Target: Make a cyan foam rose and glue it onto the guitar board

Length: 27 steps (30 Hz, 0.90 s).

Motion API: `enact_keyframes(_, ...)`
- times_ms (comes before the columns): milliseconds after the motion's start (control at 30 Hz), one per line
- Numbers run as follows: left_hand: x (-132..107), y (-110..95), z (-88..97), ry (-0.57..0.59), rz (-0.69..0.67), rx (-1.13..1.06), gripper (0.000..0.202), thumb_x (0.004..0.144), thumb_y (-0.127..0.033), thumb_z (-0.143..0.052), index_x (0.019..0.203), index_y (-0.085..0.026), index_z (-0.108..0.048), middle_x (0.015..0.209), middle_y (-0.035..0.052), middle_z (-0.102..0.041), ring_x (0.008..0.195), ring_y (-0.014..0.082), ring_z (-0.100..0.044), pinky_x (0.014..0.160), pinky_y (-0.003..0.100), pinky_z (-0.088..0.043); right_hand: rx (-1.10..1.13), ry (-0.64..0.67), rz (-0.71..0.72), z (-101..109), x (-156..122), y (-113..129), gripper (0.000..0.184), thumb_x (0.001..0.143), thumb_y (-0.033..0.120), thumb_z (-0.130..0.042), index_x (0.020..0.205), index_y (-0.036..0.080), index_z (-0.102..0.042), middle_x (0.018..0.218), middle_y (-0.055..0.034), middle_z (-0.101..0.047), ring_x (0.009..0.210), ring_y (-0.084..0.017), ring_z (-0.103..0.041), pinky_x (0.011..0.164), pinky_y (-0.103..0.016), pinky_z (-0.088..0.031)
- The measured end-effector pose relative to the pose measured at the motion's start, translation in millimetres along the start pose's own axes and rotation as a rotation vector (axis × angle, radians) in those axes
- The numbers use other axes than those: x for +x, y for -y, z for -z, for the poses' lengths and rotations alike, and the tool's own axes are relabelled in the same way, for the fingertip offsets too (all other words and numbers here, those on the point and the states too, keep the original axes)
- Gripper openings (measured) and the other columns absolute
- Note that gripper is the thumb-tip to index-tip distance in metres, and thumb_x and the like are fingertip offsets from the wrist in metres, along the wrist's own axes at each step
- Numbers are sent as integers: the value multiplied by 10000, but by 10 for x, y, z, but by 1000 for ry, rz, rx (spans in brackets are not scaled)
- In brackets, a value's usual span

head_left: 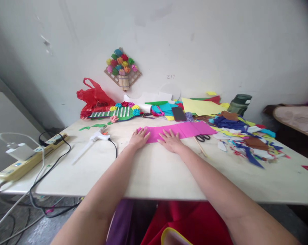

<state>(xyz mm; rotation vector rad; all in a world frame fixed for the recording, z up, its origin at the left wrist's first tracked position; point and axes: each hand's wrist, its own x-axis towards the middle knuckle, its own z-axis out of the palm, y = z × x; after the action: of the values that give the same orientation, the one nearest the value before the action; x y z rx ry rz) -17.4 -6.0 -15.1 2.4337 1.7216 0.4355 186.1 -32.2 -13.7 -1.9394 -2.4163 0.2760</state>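
Note:
A long pink foam sheet lies flat across the middle of the pale table. My left hand rests flat on the sheet's left end, fingers stretched out. My right hand lies flat on the sheet just right of it, fingers spread. Neither hand holds anything. Black-handled scissors lie at the sheet's near right edge, beside a thin wooden stick.
A white glue gun with black cord lies left of my hands. A yellow power strip sits at the far left edge. Coloured paper scraps, a phone, a green craft piece, a red bag and a green jar crowd the back.

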Motion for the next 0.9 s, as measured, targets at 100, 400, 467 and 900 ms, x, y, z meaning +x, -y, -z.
enact_keyframes(100,-60,143,85,-99,52,-208,563,906,-475,-218,1364,-203,-399,1450,23,-343,1343,180,-287,1098,315,-229,1,-1,0,-1,-1,-7,721,822,678,-101,1446,322,-154,1541,11,-39,1393,-329,34,1064,-606,25)
enact_keyframes(400,-307,735,329,-193,179,-354,618,857,-543,-300,1272,-134,-505,1302,88,-532,1220,208,-467,1044,309,-322,-15,-3,-1,-1,4,-7,722,821,681,-103,1446,324,-156,1540,10,-33,1392,-337,14,1062,-613,5)
enact_keyframes(467,-337,800,344,-166,106,-164,592,847,-530,-319,1231,-141,-544,1290,95,-542,1212,226,-472,1046,336,-323,-13,-3,-4,3,1,-1,725,820,681,-96,1446,321,-162,1540,7,-39,1392,-337,14,1063,-613,3)
enact_keyframes(900,96,17,133,-109,52,177,565,913,-434,-198,1349,-147,-415,1458,61,-328,1381,219,-174,1120,396,-134,-15,-19,-5,-35,12,-15,719,825,672,-105,1447,317,-156,1542,5,-28,1394,-322,41,1068,-600,7)
